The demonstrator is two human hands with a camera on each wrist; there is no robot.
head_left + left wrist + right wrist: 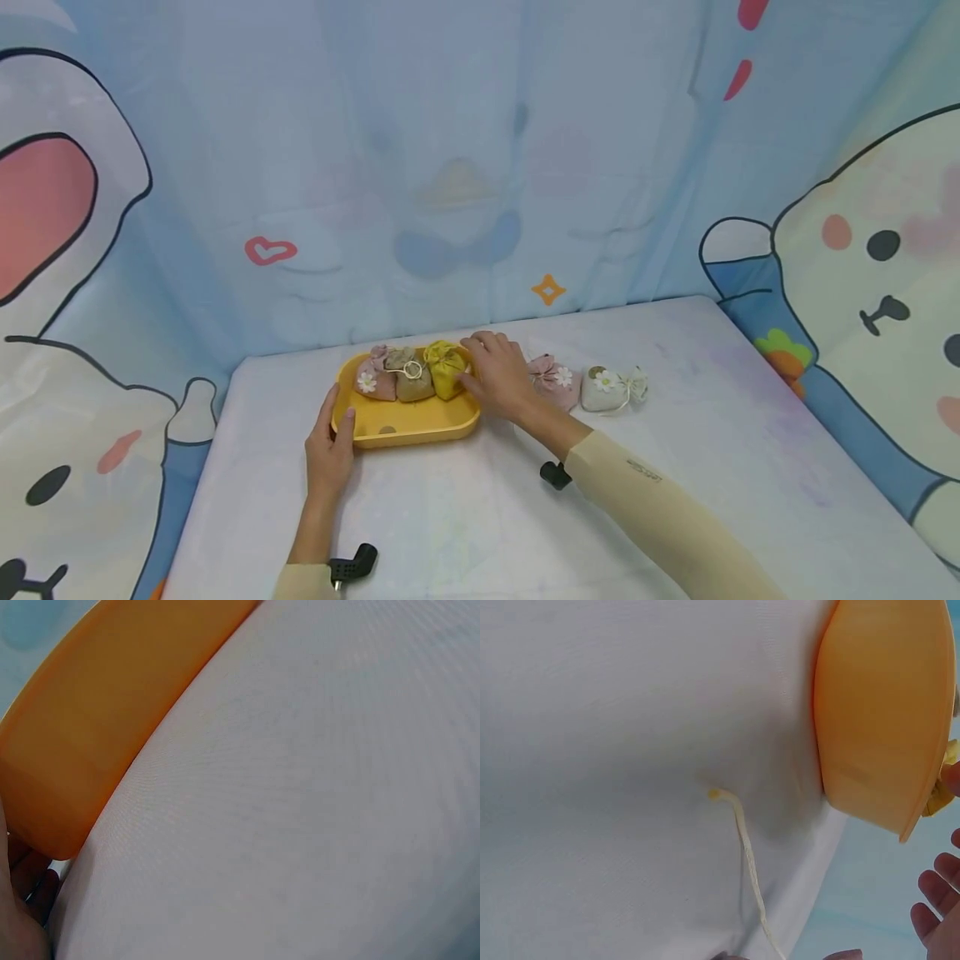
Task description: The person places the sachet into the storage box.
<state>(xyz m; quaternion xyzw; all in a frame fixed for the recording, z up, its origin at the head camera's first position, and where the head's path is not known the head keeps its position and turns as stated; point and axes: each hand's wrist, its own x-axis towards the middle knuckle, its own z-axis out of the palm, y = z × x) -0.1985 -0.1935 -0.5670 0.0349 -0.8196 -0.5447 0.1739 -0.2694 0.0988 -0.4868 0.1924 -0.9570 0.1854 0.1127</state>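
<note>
A yellow tray (420, 435) lies on the white-covered table. In it, side by side along the far side, sit a pink pouch with a white flower (375, 385), an olive-beige drawstring pouch (414, 386) and a yellow pouch (447, 375). My left hand (330, 446) holds the tray's near left corner, thumb on the front side and fingers along the outside. At the right end, my right hand (498, 375) is over the rim beside the yellow pouch. In the right wrist view its fingers (939, 889) are loosely bent and spread apart outside the tray, with the thumb at the yellow pouch.
Right of the tray lie another pink pouch (561, 383), partly behind my right hand, and a pale beige pouch (611, 390) with a white flower. A pale cord (746, 840) shows in the right wrist view. A blue cartoon-printed curtain (450, 167) hangs behind the table.
</note>
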